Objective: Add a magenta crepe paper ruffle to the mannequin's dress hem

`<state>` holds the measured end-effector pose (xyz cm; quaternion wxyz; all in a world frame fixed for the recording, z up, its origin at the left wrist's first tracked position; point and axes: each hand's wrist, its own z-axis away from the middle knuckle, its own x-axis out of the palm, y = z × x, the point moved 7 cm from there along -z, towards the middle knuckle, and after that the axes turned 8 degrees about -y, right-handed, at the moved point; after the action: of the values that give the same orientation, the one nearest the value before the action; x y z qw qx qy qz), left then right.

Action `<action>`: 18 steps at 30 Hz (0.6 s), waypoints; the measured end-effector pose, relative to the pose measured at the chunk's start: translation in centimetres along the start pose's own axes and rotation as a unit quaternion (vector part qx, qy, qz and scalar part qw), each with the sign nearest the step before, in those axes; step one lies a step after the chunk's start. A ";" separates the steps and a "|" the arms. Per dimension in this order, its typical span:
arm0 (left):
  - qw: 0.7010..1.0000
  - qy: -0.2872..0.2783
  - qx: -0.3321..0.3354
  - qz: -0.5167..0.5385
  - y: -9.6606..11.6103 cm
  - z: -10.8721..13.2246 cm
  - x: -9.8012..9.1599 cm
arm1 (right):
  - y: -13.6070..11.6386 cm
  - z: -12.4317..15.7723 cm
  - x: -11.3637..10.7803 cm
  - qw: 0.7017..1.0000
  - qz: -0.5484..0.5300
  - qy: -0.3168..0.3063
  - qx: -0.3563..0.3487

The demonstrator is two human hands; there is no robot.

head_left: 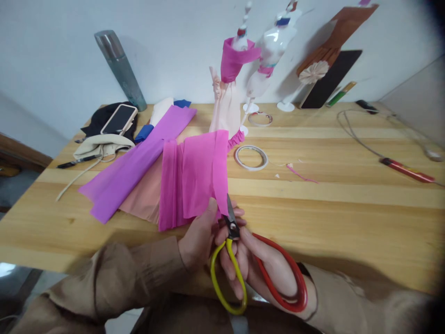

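Observation:
My left hand (199, 234) pinches the lower right corner of a folded magenta sheet (200, 176), thumb on top. Scissors (232, 227) with one yellow and one red handle are in my right hand (255, 260), the red loop around its thumb side. Their blades point up and away, touching the sheet's lower right edge. The sheet lies over peach paper (142, 199), beside purple paper (134, 169) on the left. Part of my left hand's fingers is hidden under the sheet and behind the scissors.
Two tape rolls (251, 158) (260, 118) lie near small dress forms (274, 46) at the back. At left are a phone (119, 119), a pouch (100, 145) and a bottle (121, 69). A red tool (407, 170) with a cord lies at right.

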<state>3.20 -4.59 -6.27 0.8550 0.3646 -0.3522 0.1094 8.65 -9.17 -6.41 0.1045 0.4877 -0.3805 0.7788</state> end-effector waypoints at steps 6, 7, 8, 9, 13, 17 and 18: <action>0.999 -0.024 0.017 -0.032 0.2 -0.1 0.1 | 0.2 -0.3 -0.3 0.999 0.036 0.005 -0.011; 0.999 -0.013 0.015 -0.040 0.2 -0.1 0.0 | 0.3 -0.3 -0.3 0.999 0.040 0.006 -0.015; 0.999 0.002 0.010 -0.045 0.2 -0.2 -0.1 | 0.3 -0.4 -0.3 0.999 0.044 0.004 -0.017; 0.999 0.017 0.003 -0.043 0.1 -0.2 -0.3 | 0.4 -0.4 -0.3 0.999 0.047 0.000 -0.016; 0.999 0.033 -0.014 -0.010 -0.1 -0.3 -0.4 | 0.5 -0.4 -0.1 0.997 0.073 -0.010 -0.005; 1.000 0.009 -0.020 0.001 -0.1 -0.3 -0.1 | 0.3 -0.3 -0.1 0.996 0.092 -0.008 -0.016; 1.000 0.008 -0.026 0.005 -0.2 -0.3 -0.1 | 0.2 -0.2 -0.1 0.995 0.096 -0.007 -0.021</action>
<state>3.38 -4.51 -6.60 0.8664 0.3396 -0.3501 0.1068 8.45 -9.10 -6.65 0.0365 0.4522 -0.4428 0.7734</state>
